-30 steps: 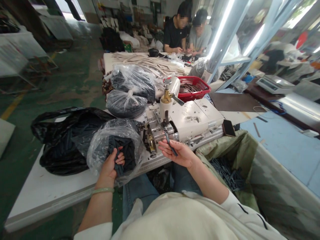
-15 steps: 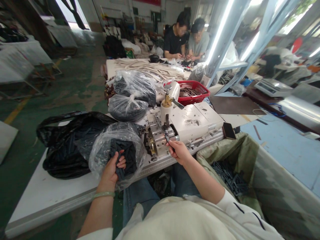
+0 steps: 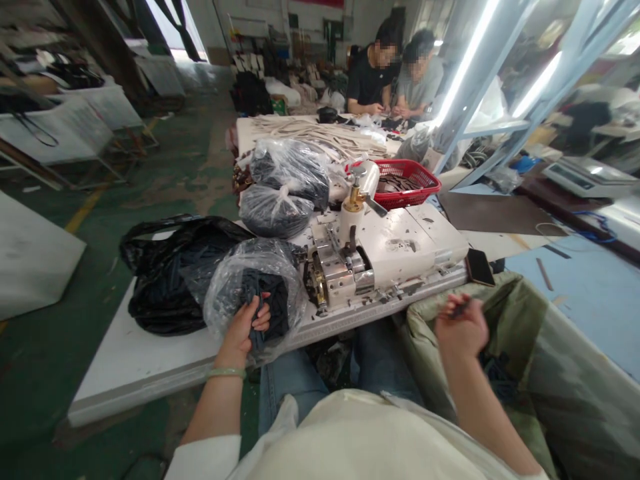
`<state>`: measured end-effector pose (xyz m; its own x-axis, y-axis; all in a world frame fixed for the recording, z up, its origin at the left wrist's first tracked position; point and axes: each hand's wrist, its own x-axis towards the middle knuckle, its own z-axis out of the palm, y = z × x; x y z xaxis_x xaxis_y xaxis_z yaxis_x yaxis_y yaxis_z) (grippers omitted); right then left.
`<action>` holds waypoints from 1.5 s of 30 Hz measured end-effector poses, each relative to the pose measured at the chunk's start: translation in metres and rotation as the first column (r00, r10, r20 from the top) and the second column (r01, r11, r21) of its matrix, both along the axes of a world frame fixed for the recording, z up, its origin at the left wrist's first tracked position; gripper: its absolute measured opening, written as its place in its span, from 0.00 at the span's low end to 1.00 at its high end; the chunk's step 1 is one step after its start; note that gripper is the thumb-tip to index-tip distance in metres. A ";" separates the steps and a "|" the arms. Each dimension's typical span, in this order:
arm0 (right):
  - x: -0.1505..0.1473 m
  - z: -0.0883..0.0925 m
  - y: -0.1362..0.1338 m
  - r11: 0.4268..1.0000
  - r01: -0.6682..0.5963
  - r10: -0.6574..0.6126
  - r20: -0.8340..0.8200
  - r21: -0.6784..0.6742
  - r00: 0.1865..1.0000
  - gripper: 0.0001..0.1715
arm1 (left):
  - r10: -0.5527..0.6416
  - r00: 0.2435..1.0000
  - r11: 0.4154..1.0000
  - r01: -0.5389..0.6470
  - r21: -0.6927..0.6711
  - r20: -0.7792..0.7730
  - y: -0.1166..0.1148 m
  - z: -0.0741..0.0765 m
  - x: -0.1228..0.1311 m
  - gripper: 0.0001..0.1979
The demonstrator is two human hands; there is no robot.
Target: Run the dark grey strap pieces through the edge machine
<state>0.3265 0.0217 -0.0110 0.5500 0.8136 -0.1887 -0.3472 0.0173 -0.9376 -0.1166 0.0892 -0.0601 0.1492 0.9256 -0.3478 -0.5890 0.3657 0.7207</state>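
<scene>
Grips dark piece (image 3: 461, 309) in right hand (image 3: 463, 328), long axis lost to blur, nearer binned strips (image 3: 500, 377) at 4 o'clock; holds dark strips (image 3: 257, 339) in left hand (image 3: 245, 327), inside clear bag (image 3: 219, 293), 8 o'clock from machine (image 3: 400, 243).

Bagged strips (image 3: 278, 292) lie left of the machine (image 3: 420, 243).

left hand (image 3: 250, 323) gripping dark strips (image 3: 276, 299) in clear bag (image 3: 219, 297); right hand (image 3: 463, 325) by sack (image 3: 530, 313)

Dark narrow strips (image 3: 279, 301) bunched inside clear plastic bag (image 3: 219, 293), mouth open.
</scene>
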 end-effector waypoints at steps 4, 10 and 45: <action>0.044 -0.030 -0.058 0.949 0.310 -0.314 -0.115 -0.053 0.942 0.23 | -0.074 0.997 0.997 0.075 0.023 -0.039 -0.011 0.019 0.012 0.15; -0.096 -0.015 -0.023 0.825 -0.563 0.551 -0.155 -0.046 0.820 0.15 | -0.337 0.926 0.938 0.347 0.030 -0.170 -0.038 0.054 0.051 0.14; -0.156 0.017 0.004 0.692 -0.646 0.686 -0.570 0.322 0.452 0.34 | -0.050 0.938 0.994 0.082 0.078 -0.343 -0.084 0.096 0.084 0.13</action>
